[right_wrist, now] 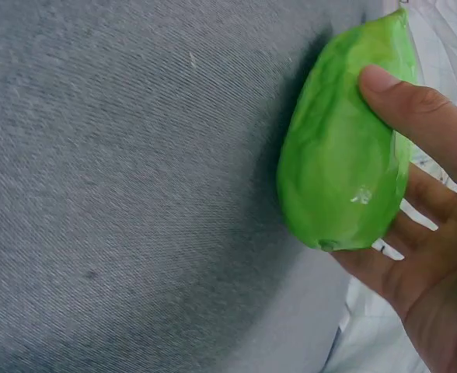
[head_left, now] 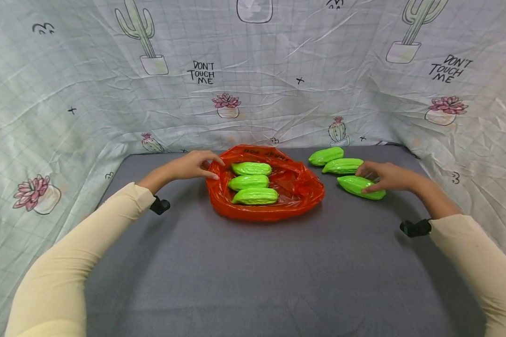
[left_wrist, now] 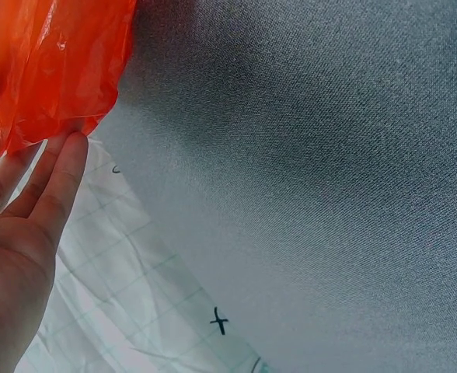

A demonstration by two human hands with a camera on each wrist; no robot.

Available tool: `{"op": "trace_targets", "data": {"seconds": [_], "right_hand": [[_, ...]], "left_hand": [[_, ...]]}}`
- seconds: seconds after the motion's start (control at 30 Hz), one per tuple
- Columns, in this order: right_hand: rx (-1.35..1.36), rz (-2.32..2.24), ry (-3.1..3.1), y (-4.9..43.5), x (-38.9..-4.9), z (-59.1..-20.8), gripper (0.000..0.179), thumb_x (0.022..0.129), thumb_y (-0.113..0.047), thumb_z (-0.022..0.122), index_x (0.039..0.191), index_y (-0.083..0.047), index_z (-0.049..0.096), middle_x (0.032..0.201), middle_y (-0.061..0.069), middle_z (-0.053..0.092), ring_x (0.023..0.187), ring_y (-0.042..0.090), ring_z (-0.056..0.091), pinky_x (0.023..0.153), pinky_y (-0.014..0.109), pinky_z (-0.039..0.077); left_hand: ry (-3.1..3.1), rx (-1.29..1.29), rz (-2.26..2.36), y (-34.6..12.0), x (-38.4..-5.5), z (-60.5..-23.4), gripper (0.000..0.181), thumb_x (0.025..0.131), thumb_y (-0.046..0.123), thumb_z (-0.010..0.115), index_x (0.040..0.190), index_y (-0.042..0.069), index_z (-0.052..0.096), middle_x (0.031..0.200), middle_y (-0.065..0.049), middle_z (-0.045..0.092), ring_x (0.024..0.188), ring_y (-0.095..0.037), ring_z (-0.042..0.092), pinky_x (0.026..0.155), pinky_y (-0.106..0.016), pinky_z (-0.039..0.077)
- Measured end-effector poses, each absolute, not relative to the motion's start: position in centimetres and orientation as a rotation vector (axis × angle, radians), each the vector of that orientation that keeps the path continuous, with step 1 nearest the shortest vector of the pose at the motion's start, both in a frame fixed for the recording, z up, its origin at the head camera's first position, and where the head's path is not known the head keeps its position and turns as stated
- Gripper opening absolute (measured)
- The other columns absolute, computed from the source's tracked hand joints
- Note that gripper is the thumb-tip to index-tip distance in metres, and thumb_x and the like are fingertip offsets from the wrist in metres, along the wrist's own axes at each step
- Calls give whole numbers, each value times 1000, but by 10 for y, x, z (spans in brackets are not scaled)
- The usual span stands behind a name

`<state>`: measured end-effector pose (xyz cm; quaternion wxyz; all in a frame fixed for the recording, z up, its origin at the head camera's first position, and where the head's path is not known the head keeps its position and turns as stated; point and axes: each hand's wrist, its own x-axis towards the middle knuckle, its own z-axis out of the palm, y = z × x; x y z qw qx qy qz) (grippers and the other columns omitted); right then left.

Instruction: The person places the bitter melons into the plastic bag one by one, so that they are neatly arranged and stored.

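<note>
green gourd [head_left: 357, 186], lying to the right of the red bag [head_left: 253, 214] and apart from it, looks firm and probably light; its glossy skin may slip a little, though the shallow ribs should give some bite. it seems unlikely to bruise under a gentle squeeze. the surest hold looks to be across its thick middle, clear of the pointed end, which aims toward the red bag.

the right hand [head_left: 391, 177] has it about there: the thumb presses the near flank and the fingers reach round the far one, parted by the gourd's width, so it sits between them. whether it rests fully on the worktop [head_left: 253, 271] or is slightly raised, i cannot tell.

two loose gourds [head_left: 343, 165] also lie to the right of the red bag, just past the gripped one. three bagged gourds [head_left: 249, 182] lie side by side inside the red bag, toward its left.

the left hand [head_left: 194, 164] is at the red bag's left rim, its fingers nearly straight against the thin, soft film, which seems lightly held between them and the mostly hidden thumb.
</note>
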<state>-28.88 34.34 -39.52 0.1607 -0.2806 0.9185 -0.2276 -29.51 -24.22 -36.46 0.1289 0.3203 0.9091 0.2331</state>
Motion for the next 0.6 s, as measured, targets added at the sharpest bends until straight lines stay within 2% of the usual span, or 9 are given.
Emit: {"op": "trace_targets", "data": {"seconds": [0.13,0.2,0.3,0.4,0.5,0.6], "right_hand": [[-909,-585,2661,340,-287,-403,67,82,-28,87,137,-4,58,117,14,60,104,30,57,87,50,49],[-971,-559,2691,338,-286,-407,69,80,-27,88,139,-5,58,118,15,56,105,29,53,88,51,46],[-1054,-555,2707,336,-284,-412,68,81,-26,87,139,-5,58,132,21,56,119,40,51,98,61,40],[-1099,-555,2711,333,-278,-416,61,88,-27,82,140,-7,58,142,21,55,132,47,46,105,67,34],[-1130,-524,2729,330,-270,-416,52,96,-26,73,143,-8,58,142,16,59,131,43,52,103,63,40],[-1142,-493,2763,330,-262,-414,48,99,-23,69,143,-9,58,138,14,63,120,36,61,96,59,48]], "left_hand": [[2647,930,676,-243,-295,-366,44,94,30,76,132,11,65,136,-12,59,102,-26,56,91,-43,50],[2649,929,675,-243,-295,-366,44,93,30,76,132,11,66,136,-12,59,102,-26,56,91,-43,50],[2652,926,674,-243,-294,-366,45,93,30,77,132,11,66,135,-11,60,101,-26,55,89,-42,50],[2650,915,679,-243,-294,-367,45,93,30,77,132,12,66,135,-11,60,101,-26,56,90,-43,50],[2644,909,680,-244,-294,-367,45,93,31,76,133,12,66,136,-12,59,104,-27,57,92,-44,51],[2644,903,684,-246,-294,-366,45,93,31,76,132,12,66,135,-12,60,102,-27,58,91,-44,51]]}}
